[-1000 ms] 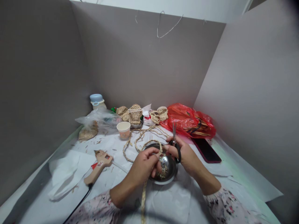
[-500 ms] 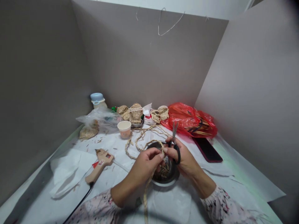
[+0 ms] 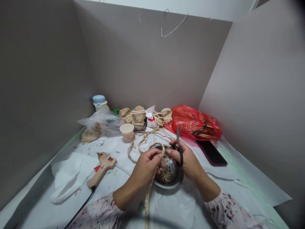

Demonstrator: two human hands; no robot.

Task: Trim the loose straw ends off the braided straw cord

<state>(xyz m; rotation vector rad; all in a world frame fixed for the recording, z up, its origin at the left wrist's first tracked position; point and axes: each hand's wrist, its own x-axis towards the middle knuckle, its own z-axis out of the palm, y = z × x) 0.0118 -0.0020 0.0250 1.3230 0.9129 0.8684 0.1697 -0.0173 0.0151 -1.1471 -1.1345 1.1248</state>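
A long braided straw cord (image 3: 148,197) runs up from the bottom edge and is pinched by my left hand (image 3: 149,163). From there it arcs over a metal bowl (image 3: 180,178) and lies in loops behind it on the table. My right hand (image 3: 187,159) holds black-handled scissors (image 3: 178,143), blades pointing up and away. Its thumb and forefinger are close to the cord; whether they touch it I cannot tell. Straw trimmings (image 3: 166,175) lie inside the bowl, under both hands.
To the left lies a glue gun (image 3: 102,168) with a cable. Farther back stand a paper cup (image 3: 127,132), a clear plastic bag (image 3: 107,119), woven straw pieces (image 3: 138,116) and a red plastic bag (image 3: 188,121). A phone (image 3: 212,153) rests at right. Grey panels enclose the table.
My left hand and the cord have shifted slightly left, and a gap has opened between the hands. More of the bowl's inside shows. The scissors stay in my right hand.
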